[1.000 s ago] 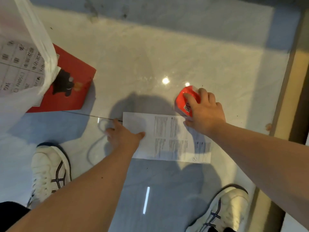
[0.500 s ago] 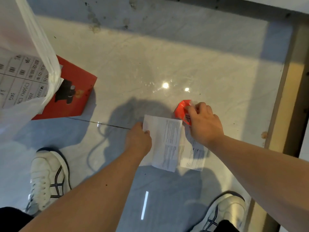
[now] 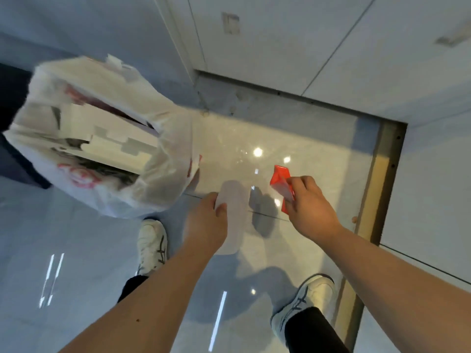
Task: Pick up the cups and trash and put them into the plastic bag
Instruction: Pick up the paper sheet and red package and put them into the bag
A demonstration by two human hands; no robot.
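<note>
While both hands are loaded and off the floor, the step in hand is the carry to the bag.
Left hand (image 3: 206,220): fingers curled shut on a blurred white sheet of paper (image 3: 233,215), hanging below the grip.
Right hand (image 3: 309,207): fingers pinched closed on a flattened red paper cup (image 3: 280,180).
Bag: a translucent white plastic bag (image 3: 102,138) with red print, already bulging with boxes, hangs just left of the left hand; what holds it cannot be seen.
Advice: find the bag's mouth first, feed the limp sheet in lengthwise, then drop the cup deep.
Risk: paper catching on the rim.
</note>
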